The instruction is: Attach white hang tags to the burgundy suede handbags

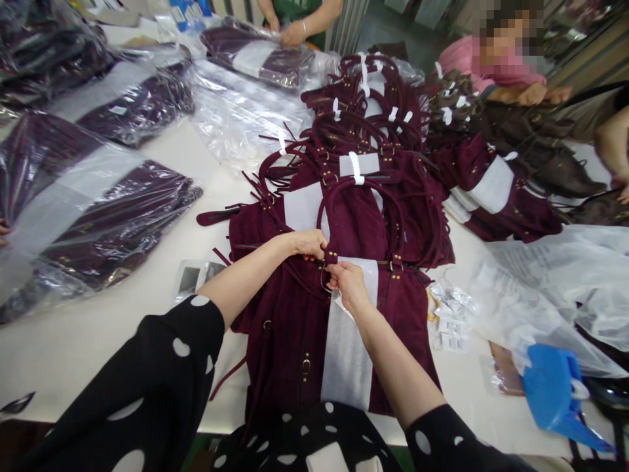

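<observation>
A maroon suede bag [403,328] lies flat before me, with a white foam strip [348,357] down its front and brass studs by its handles. At the base of its left handle, my left hand [310,244] has its fingers curled closed; what they grip is hidden. Just right of it, my right hand [345,280] pinches a thin looped string, with a small white tag [343,305] hanging below. More maroon bags [417,203] overlap behind, their handles wrapped in white.
Plastic-wrapped bags [122,210] cover the left side. Small clear packets [449,314] and a blue tape dispenser [553,387] sit at right. Plastic bags [580,275] lie beyond. Other people's hands [293,33] work across the white table [162,367].
</observation>
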`<state>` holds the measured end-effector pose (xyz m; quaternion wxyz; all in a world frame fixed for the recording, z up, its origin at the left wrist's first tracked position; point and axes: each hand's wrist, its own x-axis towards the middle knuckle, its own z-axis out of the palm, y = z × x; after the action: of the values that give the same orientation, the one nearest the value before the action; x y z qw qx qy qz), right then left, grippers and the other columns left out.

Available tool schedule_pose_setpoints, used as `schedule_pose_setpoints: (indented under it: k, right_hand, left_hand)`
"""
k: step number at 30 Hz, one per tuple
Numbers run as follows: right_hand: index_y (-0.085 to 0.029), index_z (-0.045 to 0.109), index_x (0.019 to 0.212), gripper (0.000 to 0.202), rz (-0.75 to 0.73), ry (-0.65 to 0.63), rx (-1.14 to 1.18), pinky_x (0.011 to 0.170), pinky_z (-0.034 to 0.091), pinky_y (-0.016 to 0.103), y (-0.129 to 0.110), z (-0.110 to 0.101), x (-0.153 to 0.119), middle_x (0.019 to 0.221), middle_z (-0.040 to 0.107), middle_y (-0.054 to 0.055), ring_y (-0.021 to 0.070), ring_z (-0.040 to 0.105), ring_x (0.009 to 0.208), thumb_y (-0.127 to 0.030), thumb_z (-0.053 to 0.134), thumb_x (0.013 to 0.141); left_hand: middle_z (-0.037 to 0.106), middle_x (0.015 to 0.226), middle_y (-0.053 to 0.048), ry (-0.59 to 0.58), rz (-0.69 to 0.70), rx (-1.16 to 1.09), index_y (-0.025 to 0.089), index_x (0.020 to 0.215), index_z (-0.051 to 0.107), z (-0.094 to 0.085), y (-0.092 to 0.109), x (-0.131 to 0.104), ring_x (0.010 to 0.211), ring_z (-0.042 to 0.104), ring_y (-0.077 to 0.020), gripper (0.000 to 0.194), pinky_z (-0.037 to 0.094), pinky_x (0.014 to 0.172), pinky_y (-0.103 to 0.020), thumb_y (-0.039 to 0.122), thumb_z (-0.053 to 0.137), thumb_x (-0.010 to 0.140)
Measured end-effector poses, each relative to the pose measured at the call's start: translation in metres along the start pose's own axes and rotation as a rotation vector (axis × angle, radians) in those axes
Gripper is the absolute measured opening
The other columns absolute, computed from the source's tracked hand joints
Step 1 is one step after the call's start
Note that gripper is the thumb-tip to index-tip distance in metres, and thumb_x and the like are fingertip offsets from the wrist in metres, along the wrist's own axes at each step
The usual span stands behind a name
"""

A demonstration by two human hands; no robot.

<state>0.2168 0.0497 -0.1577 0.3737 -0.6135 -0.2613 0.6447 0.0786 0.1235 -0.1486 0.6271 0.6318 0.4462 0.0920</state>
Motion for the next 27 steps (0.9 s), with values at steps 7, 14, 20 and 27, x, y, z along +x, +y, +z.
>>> schedule_pose_setpoints:
  k: [7,14,20,27]
  right_hand:
    - [-0.015,0.048,0.055,0.01,0.112,0.01,0.008,0.043,0.04,0.021,-0.007,0.0,0.001,0.041,0.036,-0.008,0.0041,0.033,0.036,-0.015,0.057,0.057]
    - [-0.015,0.055,0.069,0.005,0.014,-0.091,-0.168,0.061,0.048,0.027,-0.005,-0.012,-0.004,0.06,0.058,0.001,0.013,0.057,0.055,-0.017,0.052,0.066]
    - [-0.015,0.055,0.108,0.033,-0.597,-0.009,-0.841,0.083,0.044,0.037,0.009,-0.036,-0.018,0.097,0.064,0.009,0.0214,0.059,0.089,-0.022,0.049,0.076]
    - [-0.014,0.058,0.104,0.028,-0.854,0.045,-1.001,0.084,0.042,0.039,0.011,-0.025,-0.017,0.095,0.061,0.012,0.0236,0.054,0.091,-0.019,0.044,0.081]
  left_hand:
    - [0.042,0.043,0.005,0.151,0.02,0.059,0.014,0.043,0.05,0.008,-0.002,0.0,0.038,0.038,-0.0073,0.012,0.027,0.039,-0.02,0.003,0.049,0.048]
    - [0.044,0.048,0.005,0.209,0.048,0.151,0.015,0.041,0.047,0.005,-0.002,0.0,0.046,0.036,-0.0077,0.014,0.026,0.046,-0.021,0.002,0.051,0.045]
    - [0.046,0.049,0.004,0.24,0.047,0.354,0.015,0.047,0.052,-0.003,-0.004,-0.017,0.052,0.041,-0.0092,0.01,0.03,0.052,-0.02,0.007,0.051,0.053]
    - [0.048,0.048,0.004,0.313,-0.049,0.299,0.013,0.057,0.058,-0.015,-0.013,-0.048,0.046,0.039,-0.0072,0.008,0.027,0.046,-0.02,0.01,0.05,0.058]
